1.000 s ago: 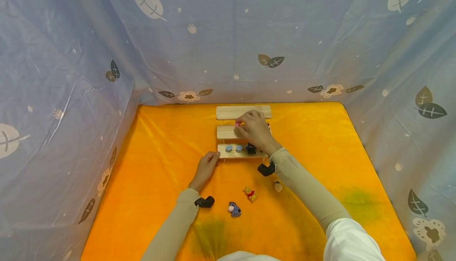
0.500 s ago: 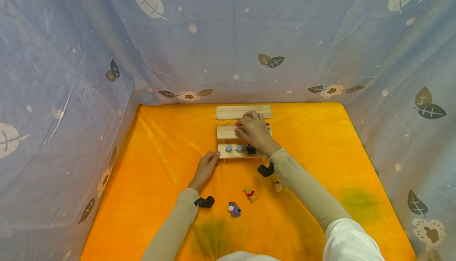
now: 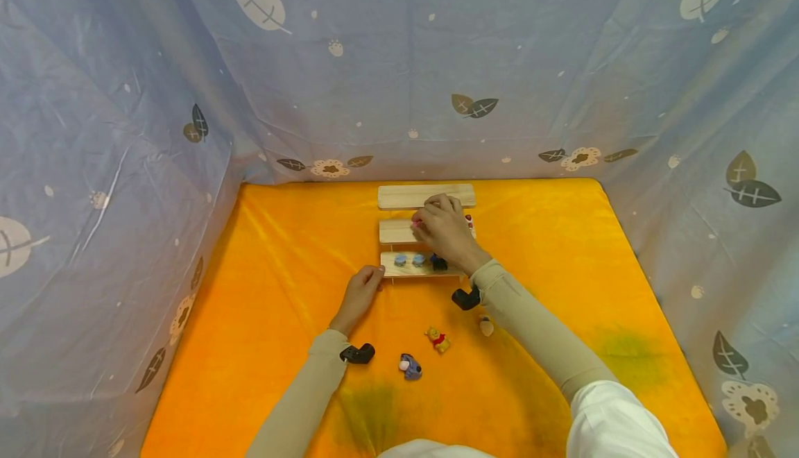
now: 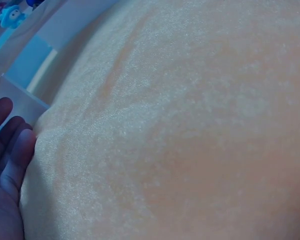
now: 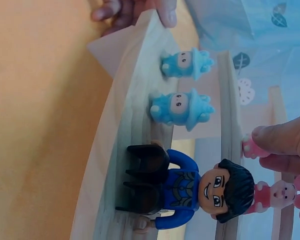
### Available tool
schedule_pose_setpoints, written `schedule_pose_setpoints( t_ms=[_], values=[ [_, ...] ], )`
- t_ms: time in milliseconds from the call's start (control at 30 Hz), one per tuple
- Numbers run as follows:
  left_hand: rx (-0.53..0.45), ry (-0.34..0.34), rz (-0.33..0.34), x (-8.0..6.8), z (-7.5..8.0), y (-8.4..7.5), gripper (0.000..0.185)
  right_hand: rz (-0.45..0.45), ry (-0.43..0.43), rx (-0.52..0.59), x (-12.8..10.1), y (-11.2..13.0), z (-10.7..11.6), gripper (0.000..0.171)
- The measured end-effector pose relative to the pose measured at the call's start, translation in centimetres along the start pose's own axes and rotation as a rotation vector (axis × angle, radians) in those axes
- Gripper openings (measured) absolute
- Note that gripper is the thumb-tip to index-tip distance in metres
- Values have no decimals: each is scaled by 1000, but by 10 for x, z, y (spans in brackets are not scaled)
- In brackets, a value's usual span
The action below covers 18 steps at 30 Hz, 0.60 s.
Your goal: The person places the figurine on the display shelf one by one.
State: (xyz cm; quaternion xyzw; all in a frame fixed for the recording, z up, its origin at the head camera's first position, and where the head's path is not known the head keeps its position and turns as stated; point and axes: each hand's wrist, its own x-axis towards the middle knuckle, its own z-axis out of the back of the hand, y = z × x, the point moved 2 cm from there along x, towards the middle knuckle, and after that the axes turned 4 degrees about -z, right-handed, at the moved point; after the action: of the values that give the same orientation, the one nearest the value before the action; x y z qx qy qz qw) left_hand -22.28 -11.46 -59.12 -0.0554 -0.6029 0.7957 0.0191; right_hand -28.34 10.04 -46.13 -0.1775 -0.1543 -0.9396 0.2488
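Observation:
A wooden three-tier display shelf (image 3: pixel 398 232) stands toward the back. My right hand (image 3: pixel 446 232) pinches a small pink figurine (image 5: pixel 252 146) between thumb and fingers, at the middle tier; its far side is hidden. Close by on that tier is a pink piglet figurine (image 5: pixel 281 194). On the lowest tier are two light-blue hatted figurines (image 5: pixel 182 64) and a black-haired toy man (image 5: pixel 182 190) in blue, who sits. My left hand (image 3: pixel 360 298) grips the left end of the lowest tier, with a digit over the board and fingers below.
Before the shelf, on the orange cloth (image 3: pixel 281 270), lie a yellow bear figurine (image 3: pixel 438 340), a grey-blue donkey figurine (image 3: pixel 410 367) and a small pale figurine (image 3: pixel 486 326). A red-and-white figurine (image 3: pixel 469 221) stands at the middle tier's right end. Patterned curtains (image 3: pixel 412 62) surround the cloth.
My right hand has shifted very slightly at the middle tier, showing more of the red-and-white figurine. The left hand keeps its place on the shelf.

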Motion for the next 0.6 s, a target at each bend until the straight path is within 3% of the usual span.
schedule_pose_setpoints(
  t_ms=[400, 600],
  values=[
    [-3, 3, -3, 0, 0, -1, 40, -11, 66, -23, 1, 2, 4, 27],
    [-2, 6, 8, -1, 0, 0, 39, -33, 81, 19, 4, 7, 20, 28]
  ],
)
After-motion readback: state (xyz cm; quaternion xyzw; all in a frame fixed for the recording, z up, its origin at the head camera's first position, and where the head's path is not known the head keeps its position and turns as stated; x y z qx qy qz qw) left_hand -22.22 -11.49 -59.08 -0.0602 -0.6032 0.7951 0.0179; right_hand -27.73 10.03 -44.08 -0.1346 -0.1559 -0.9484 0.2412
